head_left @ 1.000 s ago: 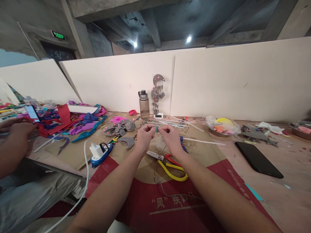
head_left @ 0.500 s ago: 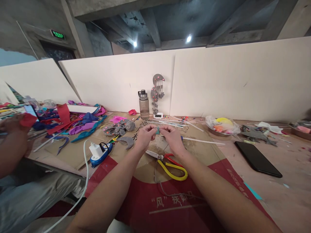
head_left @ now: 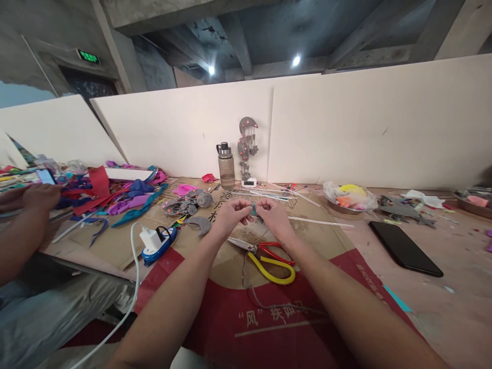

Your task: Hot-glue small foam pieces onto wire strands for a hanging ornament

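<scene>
The pinkish, speck-strewn counter (head_left: 461,318) is partly covered by a brown and red cardboard sheet (head_left: 323,246), on which yellow- and red-handled scissors (head_left: 273,275) and a grey crescent (head_left: 203,225) are laid. At the back, a water bottle (head_left: 227,173) is stood near a small white clock (head_left: 249,183). The left is heaped with coloured fabric scraps (head_left: 140,188). To the right of the sheet, a black phone (head_left: 405,248) is laid flat, with grey scraps (head_left: 402,207) and a crumpled white tissue (head_left: 425,199) scattered beyond it.

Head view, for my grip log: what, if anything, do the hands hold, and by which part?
A teal piece, held between the left hand and right hand; exact part too small to tell.
</scene>
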`<state>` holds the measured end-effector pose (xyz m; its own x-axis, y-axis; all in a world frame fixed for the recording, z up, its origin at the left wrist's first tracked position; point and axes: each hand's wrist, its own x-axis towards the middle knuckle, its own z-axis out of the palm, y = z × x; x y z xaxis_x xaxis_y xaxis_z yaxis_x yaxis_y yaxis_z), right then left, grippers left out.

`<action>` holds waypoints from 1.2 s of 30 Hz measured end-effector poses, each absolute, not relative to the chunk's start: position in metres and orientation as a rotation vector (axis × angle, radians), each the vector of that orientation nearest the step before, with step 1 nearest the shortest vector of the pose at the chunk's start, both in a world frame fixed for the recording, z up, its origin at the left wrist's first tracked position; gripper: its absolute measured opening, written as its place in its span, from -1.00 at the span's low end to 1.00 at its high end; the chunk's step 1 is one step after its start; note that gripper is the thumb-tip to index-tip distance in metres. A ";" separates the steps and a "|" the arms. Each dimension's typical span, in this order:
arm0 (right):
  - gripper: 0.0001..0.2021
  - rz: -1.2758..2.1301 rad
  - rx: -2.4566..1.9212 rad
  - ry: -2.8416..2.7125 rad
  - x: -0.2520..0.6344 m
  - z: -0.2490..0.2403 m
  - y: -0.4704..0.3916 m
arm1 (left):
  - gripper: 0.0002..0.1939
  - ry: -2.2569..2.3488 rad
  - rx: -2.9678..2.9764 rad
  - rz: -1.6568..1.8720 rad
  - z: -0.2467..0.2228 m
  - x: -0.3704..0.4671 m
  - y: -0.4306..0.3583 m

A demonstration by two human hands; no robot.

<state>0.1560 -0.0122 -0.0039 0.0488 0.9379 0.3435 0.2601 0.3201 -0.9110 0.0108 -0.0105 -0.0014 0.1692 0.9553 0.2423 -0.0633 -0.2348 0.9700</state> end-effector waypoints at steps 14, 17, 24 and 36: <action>-0.71 0.692 -1.151 -1.569 0.154 -0.003 -0.019 | -0.92 1.033 1.459 1.393 -0.006 0.009 -0.004; -0.71 0.686 -1.159 -1.572 0.153 -0.003 -0.019 | -0.93 1.036 1.455 1.392 -0.006 0.010 -0.005; -0.81 0.662 -1.184 -1.541 0.155 -0.004 -0.018 | -0.88 0.981 1.481 1.320 -0.005 0.010 -0.008; -0.96 0.337 -1.202 -1.712 0.157 0.000 -0.019 | -0.83 1.001 1.567 1.229 0.000 0.009 -0.011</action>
